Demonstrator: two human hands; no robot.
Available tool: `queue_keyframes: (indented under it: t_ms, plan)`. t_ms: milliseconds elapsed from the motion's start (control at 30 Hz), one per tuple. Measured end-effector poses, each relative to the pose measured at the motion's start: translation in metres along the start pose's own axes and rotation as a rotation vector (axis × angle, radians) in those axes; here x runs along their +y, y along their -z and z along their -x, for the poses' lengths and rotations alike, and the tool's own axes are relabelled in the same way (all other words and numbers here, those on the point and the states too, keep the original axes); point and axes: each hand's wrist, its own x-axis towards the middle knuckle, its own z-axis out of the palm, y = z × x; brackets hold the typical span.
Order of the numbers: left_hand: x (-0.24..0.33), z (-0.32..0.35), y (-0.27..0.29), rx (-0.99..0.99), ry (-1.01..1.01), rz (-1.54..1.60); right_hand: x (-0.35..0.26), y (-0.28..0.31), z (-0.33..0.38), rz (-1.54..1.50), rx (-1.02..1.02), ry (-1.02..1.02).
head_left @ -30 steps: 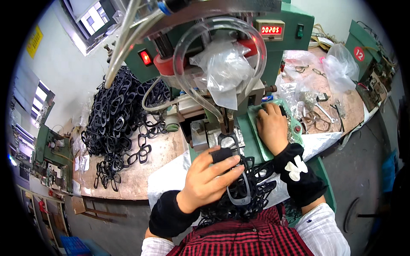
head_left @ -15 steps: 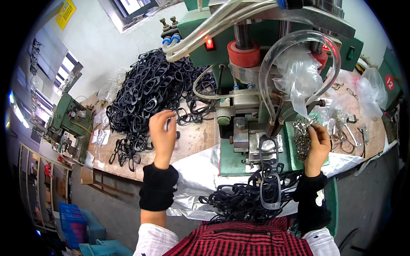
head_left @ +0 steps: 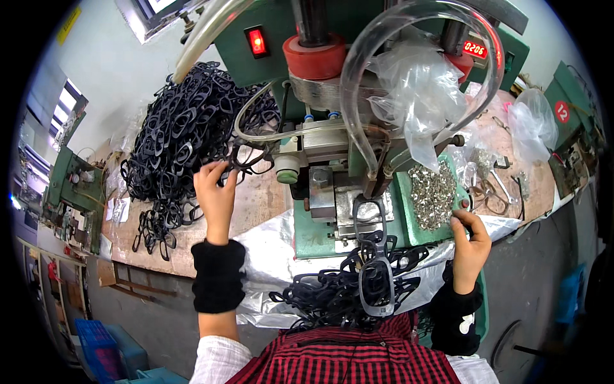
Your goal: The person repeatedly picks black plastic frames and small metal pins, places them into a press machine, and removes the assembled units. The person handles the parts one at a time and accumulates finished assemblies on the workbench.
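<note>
My left grip is hovering at a black eyeglass frame; whether it's clamping, I can't tell. A grey eyeglass frame is pointing its long axis from the press toward me. Beside the green tray, my right grip is hovering, its hold unclear.

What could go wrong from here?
The eyeglass frame at the machine could snag on the loose pile beneath it. The right hand, close to the green tray, might knock it and spill small metal pieces. Frames in the tangled heap by the left hand may drag one another along.
</note>
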Motion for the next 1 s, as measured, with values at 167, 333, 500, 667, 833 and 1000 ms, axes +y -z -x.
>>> queue_keyframes:
  t_ms: [167, 333, 500, 667, 833, 1000]
  plan:
    - [-0.021, 0.015, -0.01, -0.323, 0.562, 0.663, -0.086, -0.044, -0.018, -0.068, -0.278, 0.326]
    - [-0.044, 0.039, -0.023, -0.241, 0.358, 0.38, -0.098, -0.101, -0.011, -0.534, -0.291, 0.066]
    - [0.008, -0.004, 0.025, -0.049, -0.161, 0.047, -0.097, -0.099, -0.006, -0.64, -0.296, -0.076]
    - [0.026, -0.045, 0.042, 0.008, -0.279, -0.356, -0.115, -0.1, 0.001, -0.8, -0.331, -0.157]
    - [-0.001, -0.029, 0.024, -0.187, -0.438, -0.291, -0.127, -0.074, 0.023, -0.525, -0.465, 0.083]
    - [0.095, -0.005, 0.088, -0.16, 0.233, 0.732, -0.038, -0.035, -0.022, 0.483, -0.196, 0.417]
